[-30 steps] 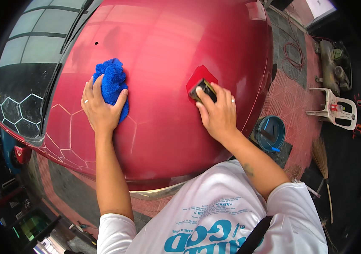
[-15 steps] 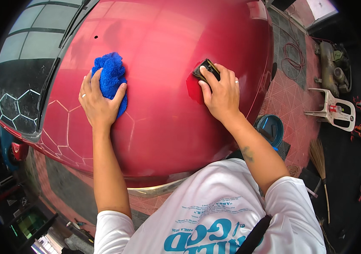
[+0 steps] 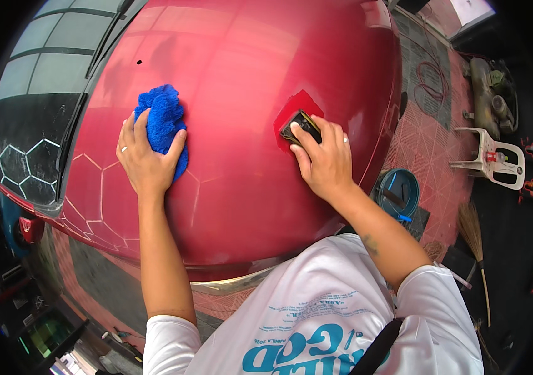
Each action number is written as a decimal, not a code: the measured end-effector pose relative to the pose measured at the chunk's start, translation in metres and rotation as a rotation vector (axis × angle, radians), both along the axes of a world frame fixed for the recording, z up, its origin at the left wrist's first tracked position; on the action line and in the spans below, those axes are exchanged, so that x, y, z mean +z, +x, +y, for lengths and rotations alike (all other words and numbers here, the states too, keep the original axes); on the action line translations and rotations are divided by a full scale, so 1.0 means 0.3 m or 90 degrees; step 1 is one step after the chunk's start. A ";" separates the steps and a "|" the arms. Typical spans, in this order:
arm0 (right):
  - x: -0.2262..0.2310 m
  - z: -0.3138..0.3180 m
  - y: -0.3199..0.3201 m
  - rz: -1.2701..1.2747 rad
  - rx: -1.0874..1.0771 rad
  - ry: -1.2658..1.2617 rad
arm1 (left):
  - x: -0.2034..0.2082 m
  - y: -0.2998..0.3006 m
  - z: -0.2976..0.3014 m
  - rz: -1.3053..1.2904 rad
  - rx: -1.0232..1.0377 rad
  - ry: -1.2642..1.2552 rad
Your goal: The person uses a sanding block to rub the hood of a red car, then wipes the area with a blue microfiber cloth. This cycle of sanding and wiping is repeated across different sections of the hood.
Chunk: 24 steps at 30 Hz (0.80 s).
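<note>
The red car hood (image 3: 229, 175) spreads out beneath both my hands. My left hand (image 3: 146, 159) is on a bunched blue microfiber towel (image 3: 164, 115), its fingers and thumb curled against it on the windshield side of the hood. In my right hand (image 3: 330, 159) is a small black block (image 3: 302, 119) with a yellowish edge, pinched between thumb and fingers. Its underside is pressed to the paint and hidden. Around the block lies a brighter, deeper red patch (image 3: 304, 101) with sharp edges, while the surrounding paint looks duller and hazy.
The dark windshield (image 3: 19, 134) borders the hood at left. On the tiled floor at right stand a teal bucket (image 3: 414, 203), a white plastic chair (image 3: 509, 169) and a broom (image 3: 470, 228). Farther back are an air compressor (image 3: 484, 103) and a coiled hose (image 3: 436, 78).
My right hand has slid the block toward me and slightly left, exposing more of the bright red patch beyond it. My left hand stays on the towel nearly unchanged.
</note>
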State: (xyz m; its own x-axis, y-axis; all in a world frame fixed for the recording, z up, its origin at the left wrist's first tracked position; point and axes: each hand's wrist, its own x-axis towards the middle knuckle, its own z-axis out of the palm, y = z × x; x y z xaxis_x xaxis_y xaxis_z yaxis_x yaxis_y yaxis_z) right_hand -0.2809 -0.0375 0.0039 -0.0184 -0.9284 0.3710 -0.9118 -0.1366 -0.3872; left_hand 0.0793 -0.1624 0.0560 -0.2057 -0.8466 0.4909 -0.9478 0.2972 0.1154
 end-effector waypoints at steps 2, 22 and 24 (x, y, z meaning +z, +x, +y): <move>-0.007 0.003 0.000 0.004 -0.004 -0.039 | -0.002 0.001 -0.002 0.004 -0.003 0.005; 0.051 0.041 -0.159 -0.113 -0.075 -0.040 | -0.010 0.010 0.000 -0.001 -0.009 0.013; 0.054 0.069 -0.178 -0.114 -0.028 -0.044 | -0.007 0.007 0.000 0.008 -0.011 0.017</move>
